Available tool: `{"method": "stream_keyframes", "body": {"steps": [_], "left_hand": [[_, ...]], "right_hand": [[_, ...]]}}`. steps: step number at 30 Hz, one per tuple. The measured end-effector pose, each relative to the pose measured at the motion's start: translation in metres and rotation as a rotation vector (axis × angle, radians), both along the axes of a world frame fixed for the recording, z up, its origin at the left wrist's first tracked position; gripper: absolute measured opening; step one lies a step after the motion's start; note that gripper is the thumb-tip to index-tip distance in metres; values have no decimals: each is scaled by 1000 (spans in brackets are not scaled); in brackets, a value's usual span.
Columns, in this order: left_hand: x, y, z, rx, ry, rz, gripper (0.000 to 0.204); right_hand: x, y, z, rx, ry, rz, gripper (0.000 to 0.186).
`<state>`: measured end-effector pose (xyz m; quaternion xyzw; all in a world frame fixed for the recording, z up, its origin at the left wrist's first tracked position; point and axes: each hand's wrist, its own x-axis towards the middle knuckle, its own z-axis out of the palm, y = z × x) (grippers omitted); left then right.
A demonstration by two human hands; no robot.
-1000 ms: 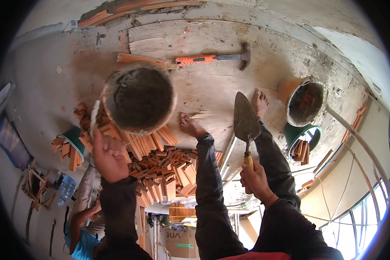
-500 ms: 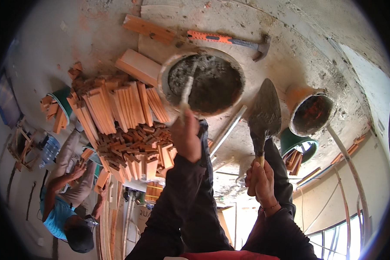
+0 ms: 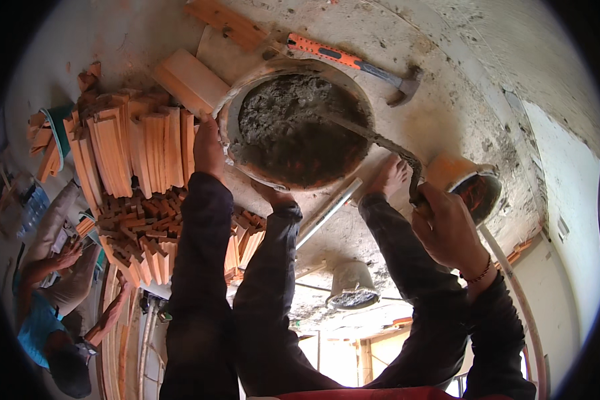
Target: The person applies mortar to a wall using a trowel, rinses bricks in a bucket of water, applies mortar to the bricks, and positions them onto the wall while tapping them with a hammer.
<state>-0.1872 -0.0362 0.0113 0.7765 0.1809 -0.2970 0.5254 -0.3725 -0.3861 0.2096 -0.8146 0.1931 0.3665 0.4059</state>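
Note:
My right hand (image 3: 447,230) is closed round the handle of a mortar-coated trowel (image 3: 388,145). The trowel is seen nearly edge-on, its tip in the wet grey mortar (image 3: 293,103) of a round basin (image 3: 365,157). Lumpy mortar is heaped toward the basin's far left; the near part looks darker and wetter. At the basin's left rim, my left hand (image 3: 209,148) appears closed on the edge, with its fingers partly hidden. A flat reddish-brown tile piece (image 3: 192,81) lies right beside those fingers.
Stacked clay strips (image 3: 110,157) stand left of my arm. A hammer (image 3: 343,57) lies beyond the basin. Buckets stand at the right (image 3: 447,172) and between my legs (image 3: 353,277), near a metal bar (image 3: 330,212). A co-worker in a blue shirt (image 3: 40,327) sits at far left.
My left hand has moved left to the basin's rim; the thin tool it held is no longer seen. My right hand has come forward and turned the trowel into the basin.

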Motion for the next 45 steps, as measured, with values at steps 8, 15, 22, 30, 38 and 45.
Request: {"method": "stream_keyframes", "body": {"steps": [8,15,22,30,38,45], "left_hand": [[3,37,-43,-287,82,-136,62],[8,15,-46,-797,28,-16,52],[12,-18,-36,-1198,150,166,48],[32,-5,-50,-1433,120,165,47],[15,6,-64,-1396,-1,290,45],[14,8,-57,-1380,22,338,43]], "right_hand": [[45,16,-21,-156,-150,237,22],[77,50,-33,-394,-13,468,17],[73,79,-24,-407,46,663,19],[88,79,-43,-531,-155,533,18],[97,108,-17,-520,121,759,16],[111,97,-51,-605,-192,739,16]]}}
